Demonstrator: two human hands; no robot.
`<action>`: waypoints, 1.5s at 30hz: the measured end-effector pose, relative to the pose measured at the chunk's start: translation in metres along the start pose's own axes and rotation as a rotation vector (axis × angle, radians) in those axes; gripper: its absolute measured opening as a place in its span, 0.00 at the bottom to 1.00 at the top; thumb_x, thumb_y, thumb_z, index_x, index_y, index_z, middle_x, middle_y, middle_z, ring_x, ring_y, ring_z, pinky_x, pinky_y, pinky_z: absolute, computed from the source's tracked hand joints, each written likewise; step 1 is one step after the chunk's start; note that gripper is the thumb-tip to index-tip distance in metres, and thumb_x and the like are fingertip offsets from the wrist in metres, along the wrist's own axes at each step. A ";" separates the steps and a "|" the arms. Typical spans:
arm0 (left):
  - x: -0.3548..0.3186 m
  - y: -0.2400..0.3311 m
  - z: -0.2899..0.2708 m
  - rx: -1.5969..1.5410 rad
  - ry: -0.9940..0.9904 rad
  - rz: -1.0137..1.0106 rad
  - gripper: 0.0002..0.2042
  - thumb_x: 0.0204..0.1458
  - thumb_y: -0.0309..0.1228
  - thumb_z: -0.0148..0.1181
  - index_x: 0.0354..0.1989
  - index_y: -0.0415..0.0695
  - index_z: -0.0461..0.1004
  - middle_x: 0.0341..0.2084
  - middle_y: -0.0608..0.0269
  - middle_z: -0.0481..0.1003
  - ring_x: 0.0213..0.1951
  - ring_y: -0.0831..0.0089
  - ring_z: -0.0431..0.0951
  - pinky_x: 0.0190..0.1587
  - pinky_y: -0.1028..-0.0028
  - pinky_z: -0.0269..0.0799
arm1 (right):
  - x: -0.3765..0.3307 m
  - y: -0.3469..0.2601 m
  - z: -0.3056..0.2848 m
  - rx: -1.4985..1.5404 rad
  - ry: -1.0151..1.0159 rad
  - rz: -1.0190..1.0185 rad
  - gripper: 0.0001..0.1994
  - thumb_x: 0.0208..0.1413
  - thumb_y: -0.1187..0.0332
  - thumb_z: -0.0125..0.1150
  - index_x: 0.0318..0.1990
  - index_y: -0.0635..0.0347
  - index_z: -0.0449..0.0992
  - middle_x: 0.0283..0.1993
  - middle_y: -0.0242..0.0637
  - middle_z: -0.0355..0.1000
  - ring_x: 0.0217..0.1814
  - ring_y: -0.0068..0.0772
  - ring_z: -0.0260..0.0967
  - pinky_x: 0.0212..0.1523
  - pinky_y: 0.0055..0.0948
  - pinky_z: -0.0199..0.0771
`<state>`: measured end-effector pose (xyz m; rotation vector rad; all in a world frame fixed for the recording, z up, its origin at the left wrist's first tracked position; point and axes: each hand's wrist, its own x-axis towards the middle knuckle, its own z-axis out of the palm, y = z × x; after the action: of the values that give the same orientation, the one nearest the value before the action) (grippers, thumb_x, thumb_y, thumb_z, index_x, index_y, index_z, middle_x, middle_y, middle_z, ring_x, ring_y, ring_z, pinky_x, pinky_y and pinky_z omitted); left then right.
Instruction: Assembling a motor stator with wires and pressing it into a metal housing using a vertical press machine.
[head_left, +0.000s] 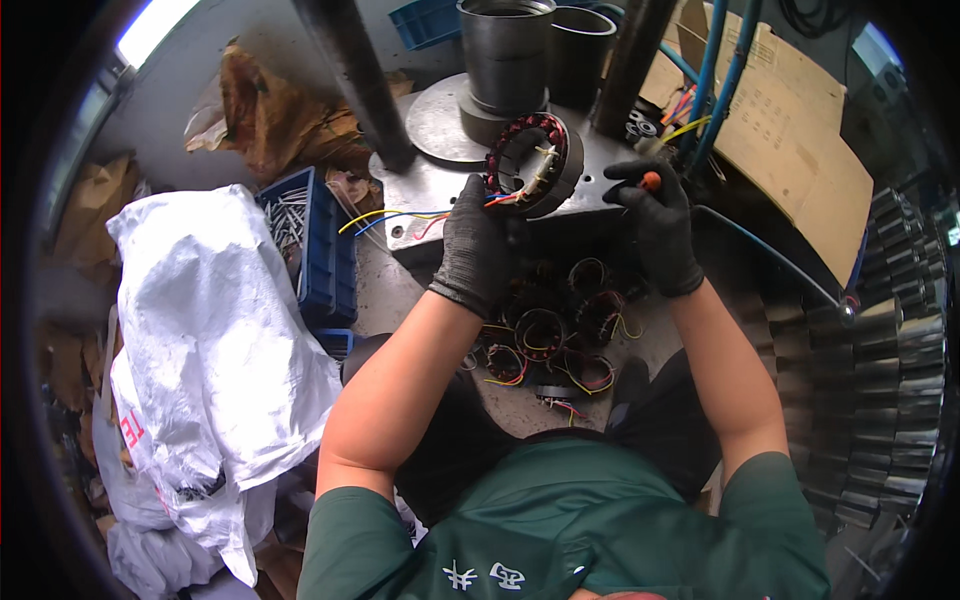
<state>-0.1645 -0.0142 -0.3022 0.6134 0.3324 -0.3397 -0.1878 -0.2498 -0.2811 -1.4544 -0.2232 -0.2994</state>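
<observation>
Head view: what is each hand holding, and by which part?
Left hand: the wound ring, grip on its lower-left edge. Right hand: an orange-ended object, that end showing from the grip; the rest is hidden.

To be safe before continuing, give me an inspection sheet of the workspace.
Surface: metal plate with holes; metal cylinder toward its back.
Job's things: wound ring, tilted; contact with the plate unclear.
Clutter: other wound rings between the legs; white sack and blue bin at left.
Hands: gloved left hand holds the ring; gloved right hand holds an orange-red piece.
Cables: coloured leads trail left from the ring.
Surroundings: cardboard and stacked metal parts at right.
</observation>
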 end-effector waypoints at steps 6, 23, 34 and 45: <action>-0.002 -0.053 0.015 0.090 -0.220 -0.195 0.15 0.68 0.37 0.48 0.53 0.40 0.73 0.35 0.64 0.77 0.24 0.85 0.68 0.26 0.84 0.69 | 0.010 0.023 -0.014 -0.329 0.122 -0.214 0.22 0.52 0.75 0.76 0.54 0.57 0.74 0.43 0.31 0.79 0.39 0.17 0.70 0.41 0.25 0.74; -0.004 -0.058 0.011 -0.277 -0.355 -0.797 0.20 0.66 0.40 0.44 0.54 0.39 0.74 0.32 0.62 0.79 0.19 0.80 0.67 0.17 0.80 0.63 | 0.007 0.008 -0.042 -0.689 0.063 -0.417 0.16 0.52 0.70 0.77 0.47 0.57 0.79 0.35 0.40 0.80 0.33 0.37 0.78 0.39 0.33 0.80; -0.011 -0.050 0.029 0.054 -0.071 -0.317 0.14 0.63 0.35 0.54 0.53 0.42 0.75 0.34 0.61 0.80 0.23 0.78 0.73 0.24 0.80 0.69 | -0.005 -0.002 -0.047 -0.548 0.027 -0.105 0.15 0.55 0.65 0.73 0.46 0.61 0.79 0.34 0.42 0.79 0.38 0.27 0.78 0.43 0.31 0.79; 0.006 -0.049 0.010 -0.063 -0.326 -0.402 0.27 0.68 0.57 0.45 0.56 0.47 0.77 0.46 0.60 0.82 0.48 0.62 0.82 0.49 0.63 0.80 | -0.028 0.003 -0.007 -0.084 -0.012 0.034 0.31 0.52 0.63 0.80 0.61 0.56 0.70 0.43 0.36 0.79 0.40 0.22 0.75 0.45 0.28 0.79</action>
<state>-0.1771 -0.0592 -0.3219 0.4170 0.1486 -0.8019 -0.2135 -0.2548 -0.2941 -1.5422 -0.1970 -0.2753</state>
